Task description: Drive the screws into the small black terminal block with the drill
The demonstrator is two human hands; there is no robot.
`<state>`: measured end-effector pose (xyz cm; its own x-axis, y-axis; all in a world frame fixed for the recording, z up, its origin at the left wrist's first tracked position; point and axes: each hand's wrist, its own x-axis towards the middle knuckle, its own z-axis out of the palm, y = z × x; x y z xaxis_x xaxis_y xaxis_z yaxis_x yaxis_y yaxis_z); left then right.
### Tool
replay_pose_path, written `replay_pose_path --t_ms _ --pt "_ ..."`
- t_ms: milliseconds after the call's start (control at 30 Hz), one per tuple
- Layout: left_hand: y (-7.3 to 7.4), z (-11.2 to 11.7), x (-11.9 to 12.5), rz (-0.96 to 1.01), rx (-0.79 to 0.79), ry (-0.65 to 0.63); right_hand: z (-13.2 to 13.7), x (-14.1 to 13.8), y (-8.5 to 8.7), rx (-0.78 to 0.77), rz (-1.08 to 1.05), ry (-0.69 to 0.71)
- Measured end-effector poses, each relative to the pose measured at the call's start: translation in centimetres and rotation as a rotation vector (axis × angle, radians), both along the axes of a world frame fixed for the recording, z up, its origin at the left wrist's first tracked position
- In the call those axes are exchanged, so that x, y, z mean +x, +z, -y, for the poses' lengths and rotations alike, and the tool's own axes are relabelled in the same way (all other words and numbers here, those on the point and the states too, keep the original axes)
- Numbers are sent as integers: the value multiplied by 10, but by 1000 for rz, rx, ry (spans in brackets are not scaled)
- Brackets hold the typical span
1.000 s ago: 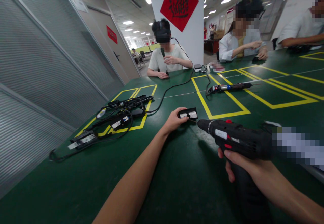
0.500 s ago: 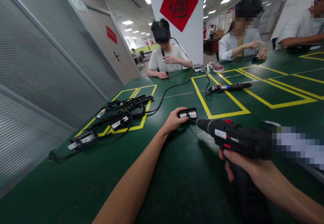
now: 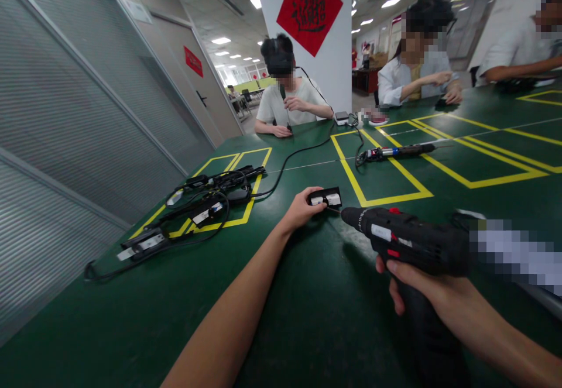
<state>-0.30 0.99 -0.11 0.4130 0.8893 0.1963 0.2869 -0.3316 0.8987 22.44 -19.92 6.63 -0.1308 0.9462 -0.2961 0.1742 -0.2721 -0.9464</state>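
My left hand [image 3: 307,205] grips a small black box-shaped part with white labels [image 3: 332,199] near the middle of the table, thumb against its near side. In my right hand [image 3: 417,280] is a black cordless drill [image 3: 408,239] with red switches, held by its handle. The drill points left, and its thin bit [image 3: 333,210] reaches the near side of the black part, close to my left thumb. Whether the bit touches the part I cannot tell.
Black adapters and cables [image 3: 215,201] lie in a heap inside yellow tape at left. A black stick-like tool with a cord [image 3: 395,151] rests farther back on the green table [image 3: 302,341]. Several people sit across the table. A blurred-out flat object [image 3: 518,253] lies at right.
Almost nothing differs. The drill sits very slightly farther left in view; both hands keep their holds.
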Motion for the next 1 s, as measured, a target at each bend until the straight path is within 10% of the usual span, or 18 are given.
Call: replay_pose_path --t_ms 1000 --pt "-1 -1 -1 22 -1 -16 -2 2 -5 12 -43 7"
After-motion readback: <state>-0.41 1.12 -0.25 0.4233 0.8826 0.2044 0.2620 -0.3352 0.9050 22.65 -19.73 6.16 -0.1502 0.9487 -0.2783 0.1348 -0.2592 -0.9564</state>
